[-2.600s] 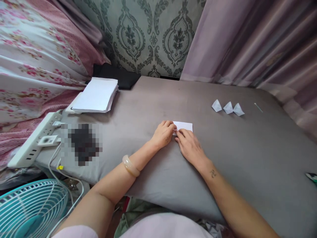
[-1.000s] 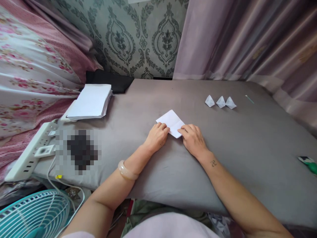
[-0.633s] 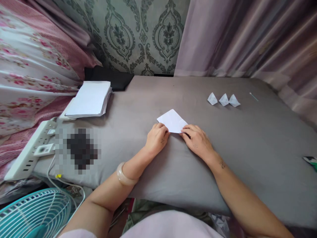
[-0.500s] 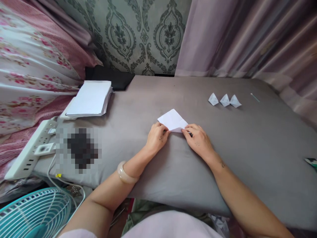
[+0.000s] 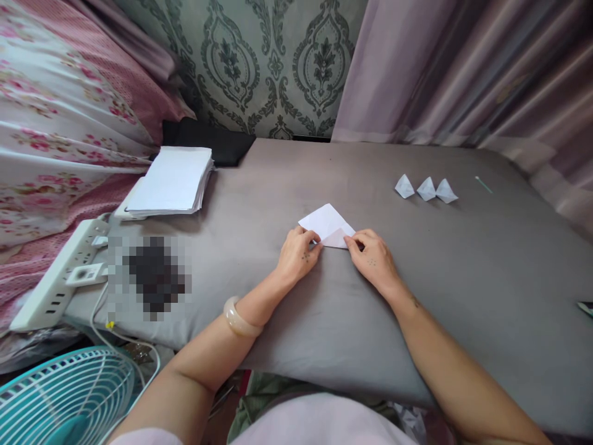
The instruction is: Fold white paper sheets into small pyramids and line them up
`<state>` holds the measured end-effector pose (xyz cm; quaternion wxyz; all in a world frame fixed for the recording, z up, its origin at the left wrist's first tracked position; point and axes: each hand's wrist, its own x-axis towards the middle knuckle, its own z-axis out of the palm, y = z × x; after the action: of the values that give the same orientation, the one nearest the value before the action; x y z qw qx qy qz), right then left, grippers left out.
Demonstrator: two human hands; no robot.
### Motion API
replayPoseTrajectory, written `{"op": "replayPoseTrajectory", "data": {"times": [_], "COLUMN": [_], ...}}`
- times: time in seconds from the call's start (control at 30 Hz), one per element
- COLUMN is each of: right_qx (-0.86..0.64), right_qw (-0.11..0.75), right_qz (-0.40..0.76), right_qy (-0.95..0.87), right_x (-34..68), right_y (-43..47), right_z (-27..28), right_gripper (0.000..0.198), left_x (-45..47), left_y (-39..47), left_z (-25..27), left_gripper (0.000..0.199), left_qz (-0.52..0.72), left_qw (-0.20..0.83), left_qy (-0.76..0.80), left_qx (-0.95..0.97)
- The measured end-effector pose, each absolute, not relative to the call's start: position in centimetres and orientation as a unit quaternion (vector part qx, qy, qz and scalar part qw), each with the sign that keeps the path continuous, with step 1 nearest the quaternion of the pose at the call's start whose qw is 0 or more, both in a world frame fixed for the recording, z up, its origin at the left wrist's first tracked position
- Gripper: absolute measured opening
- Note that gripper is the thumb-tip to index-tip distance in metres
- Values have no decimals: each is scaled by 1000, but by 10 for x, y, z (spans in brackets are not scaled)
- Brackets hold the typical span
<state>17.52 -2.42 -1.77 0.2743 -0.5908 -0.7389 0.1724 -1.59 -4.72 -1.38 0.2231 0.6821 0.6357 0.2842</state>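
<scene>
A white sheet of paper (image 5: pixel 328 220) lies on the grey cloth surface in front of me, with a flap at its near edge folded up over it. My left hand (image 5: pixel 300 248) pinches the left end of that near fold between thumb and fingers. At the right end, my right hand (image 5: pixel 369 250) grips the paper with its thumb on the folded flap. Farther back to the right stand three small folded paper shapes (image 5: pixel 427 189) in a row, pointed at the top.
A stack of white paper (image 5: pixel 172 179) lies at the back left, by a black flat item (image 5: pixel 208 143). Along the left edge are a white power strip (image 5: pixel 58 281) and a blurred-out dark object (image 5: pixel 155 275). A turquoise fan (image 5: pixel 69 395) stands lower left. A cotton swab (image 5: pixel 483 184) lies far right.
The near flap of the paper now lies flatter and farther up over the sheet, and my right thumb has moved onto it. The whole view has shifted slightly.
</scene>
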Motion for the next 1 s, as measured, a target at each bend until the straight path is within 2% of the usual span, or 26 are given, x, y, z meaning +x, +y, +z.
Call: {"op": "replayPoseTrajectory", "data": {"times": [0.5,1.0], "right_qx": [-649,-640], "right_qw": [243,214], "right_qz": [128,98], "right_qy": [-710,-731], "right_x": [168,170], "right_y": [-24,-25], "right_z": [-19,-19], "right_gripper": [24,24], "left_x": [-9,-11], "left_y": [-45,-46], "left_z": [-7,-11], "left_gripper": [9,10], "left_qz": [257,235], "left_qw": [212,202], "left_qy": [683,669], "left_qx": [650,676]}}
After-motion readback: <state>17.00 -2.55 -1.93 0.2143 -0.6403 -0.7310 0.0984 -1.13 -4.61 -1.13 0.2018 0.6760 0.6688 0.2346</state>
